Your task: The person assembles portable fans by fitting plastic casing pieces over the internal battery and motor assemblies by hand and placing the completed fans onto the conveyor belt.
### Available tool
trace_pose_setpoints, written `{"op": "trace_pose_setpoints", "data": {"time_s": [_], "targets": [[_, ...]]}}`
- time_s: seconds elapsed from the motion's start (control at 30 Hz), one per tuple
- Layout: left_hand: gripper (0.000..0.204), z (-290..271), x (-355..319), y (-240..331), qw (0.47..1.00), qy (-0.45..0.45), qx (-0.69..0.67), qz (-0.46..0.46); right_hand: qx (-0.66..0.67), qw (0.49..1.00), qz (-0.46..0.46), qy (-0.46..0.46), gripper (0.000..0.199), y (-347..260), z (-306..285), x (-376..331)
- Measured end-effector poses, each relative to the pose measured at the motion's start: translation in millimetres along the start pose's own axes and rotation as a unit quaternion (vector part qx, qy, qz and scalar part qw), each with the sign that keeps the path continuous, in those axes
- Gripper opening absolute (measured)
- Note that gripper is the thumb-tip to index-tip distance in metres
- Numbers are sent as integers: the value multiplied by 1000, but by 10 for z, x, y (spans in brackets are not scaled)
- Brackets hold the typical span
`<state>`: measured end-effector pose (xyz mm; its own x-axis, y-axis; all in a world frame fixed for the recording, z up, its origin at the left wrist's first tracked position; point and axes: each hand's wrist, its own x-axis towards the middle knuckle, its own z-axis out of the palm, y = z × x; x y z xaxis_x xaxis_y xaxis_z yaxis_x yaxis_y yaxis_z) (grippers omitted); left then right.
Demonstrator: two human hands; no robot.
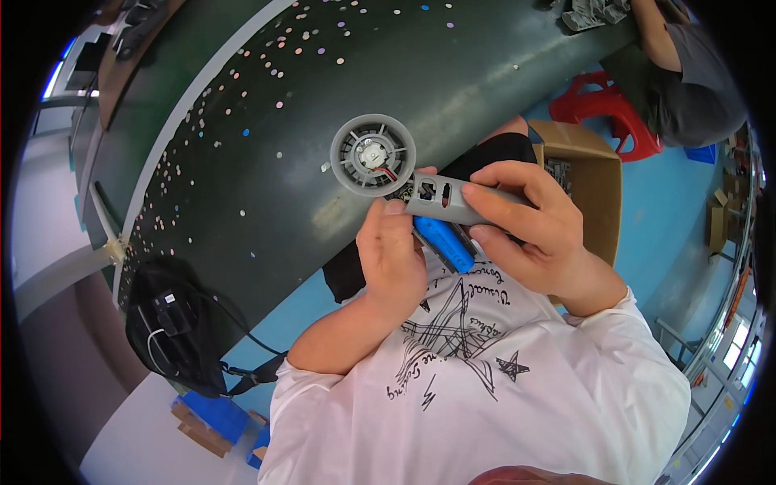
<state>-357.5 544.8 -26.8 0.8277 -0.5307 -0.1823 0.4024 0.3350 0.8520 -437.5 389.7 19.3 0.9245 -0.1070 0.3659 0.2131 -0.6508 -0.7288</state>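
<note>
I hold a grey hand-held fan body in front of my chest, its round head with a small motor and thin wires pointing up and left. My right hand wraps around the grey handle. My left hand grips the handle from below, thumb pressed near its openings. A blue cylindrical cell sits in the open underside of the handle, between both hands.
A dark green table dotted with small light specks curves across the upper left. An open cardboard box and a red plastic stool stand on the blue floor. Another person sits at the upper right. A black bag hangs at the table's edge.
</note>
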Motion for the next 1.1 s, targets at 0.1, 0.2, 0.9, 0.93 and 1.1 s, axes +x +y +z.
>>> {"op": "trace_pose_setpoints", "data": {"time_s": [0.1,0.2,0.9,0.93,1.1], "targets": [[40,-87,-17,-47,999,-21,48,13,-18,1000,-10,14,36,-39,8,7],[42,-51,-36,-15,998,-45,45,27,-40,999,-18,15,36,-72,29,4],[66,1,-44,-3,980,-168,72,77,-82,993,-78,41,45,2,140,-33],[65,6,-42,-24,981,-168,32,90,-100,990,-88,45,45,2,168,-41],[44,4,14,62,991,-129,-44,-12,-102,992,-68,24,43,-40,231,-77]]}}
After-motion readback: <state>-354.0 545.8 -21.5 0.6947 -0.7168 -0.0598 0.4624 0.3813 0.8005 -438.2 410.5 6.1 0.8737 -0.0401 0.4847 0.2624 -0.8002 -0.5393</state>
